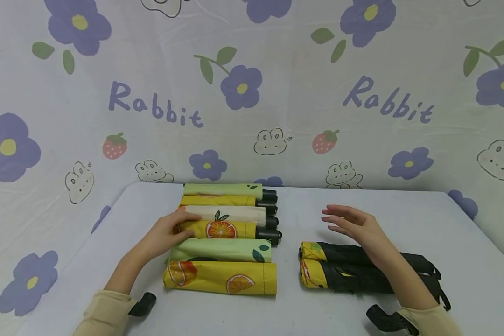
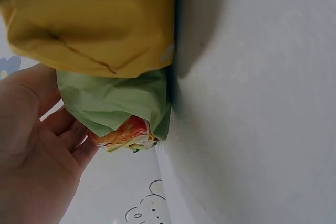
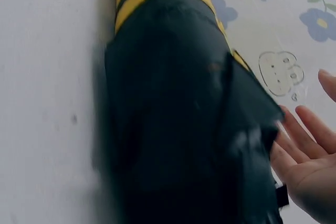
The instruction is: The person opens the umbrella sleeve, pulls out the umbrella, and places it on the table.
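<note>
Several folded umbrellas in printed sleeves lie side by side in a row, most with black handles showing at the right. My left hand [image 1: 168, 233] is at the row's left end, thumb and fingers around the end of a yellow umbrella with an orange print [image 1: 221, 230]; the fingers reach over the cream umbrella [image 1: 243, 213]. In the left wrist view, a green sleeve [image 2: 115, 98] hides the fingertips. My right hand [image 1: 357, 226] is raised with relaxed, spread fingers and holds nothing. Below it lie two black-and-yellow folded umbrellas [image 1: 348, 254], large and blurred in the right wrist view.
The row stands on a white table [image 1: 235, 317], with a yellow umbrella [image 1: 252, 278] nearest the front and a green one [image 1: 224, 188] at the back. Behind hangs a flowered cloth [image 1: 294, 70]. Black devices [image 1: 143, 304] sit at both wrists.
</note>
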Motion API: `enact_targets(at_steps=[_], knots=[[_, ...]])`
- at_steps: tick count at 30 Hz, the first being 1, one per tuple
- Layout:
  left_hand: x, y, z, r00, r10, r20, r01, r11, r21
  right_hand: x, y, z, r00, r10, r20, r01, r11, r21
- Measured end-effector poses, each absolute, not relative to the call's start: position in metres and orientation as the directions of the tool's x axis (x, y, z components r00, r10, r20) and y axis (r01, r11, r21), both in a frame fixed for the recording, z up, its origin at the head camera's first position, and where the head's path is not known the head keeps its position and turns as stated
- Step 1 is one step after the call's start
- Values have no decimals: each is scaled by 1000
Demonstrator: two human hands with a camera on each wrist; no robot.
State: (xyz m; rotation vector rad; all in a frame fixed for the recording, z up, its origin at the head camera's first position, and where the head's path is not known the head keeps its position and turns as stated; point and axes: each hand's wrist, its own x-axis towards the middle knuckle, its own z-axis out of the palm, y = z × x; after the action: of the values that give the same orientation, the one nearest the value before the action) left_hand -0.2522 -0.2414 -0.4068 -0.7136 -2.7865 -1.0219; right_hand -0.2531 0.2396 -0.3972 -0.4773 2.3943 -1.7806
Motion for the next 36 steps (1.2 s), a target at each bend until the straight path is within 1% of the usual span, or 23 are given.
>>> enact_targets(at_steps=[10, 20, 28, 36], knots=[[-253, -242, -410, -903, 373, 213, 420, 668, 614, -260, 209, -398, -945, -326, 22, -110, 253, -961], [-253, -241, -411, -909, 366, 200, 406, 671, 620, -270, 178, -397, -922, -385, -32, -77, 263, -962], [-253, -240, -410, -909, 369, 194, 404, 664, 630, -273, 162, -396, -902, -424, -87, -54, 309, -950], [-253, -241, -410, -911, 366, 189, 398, 661, 636, -276, 148, -398, -892, -441, -99, -80, 369, -926]])
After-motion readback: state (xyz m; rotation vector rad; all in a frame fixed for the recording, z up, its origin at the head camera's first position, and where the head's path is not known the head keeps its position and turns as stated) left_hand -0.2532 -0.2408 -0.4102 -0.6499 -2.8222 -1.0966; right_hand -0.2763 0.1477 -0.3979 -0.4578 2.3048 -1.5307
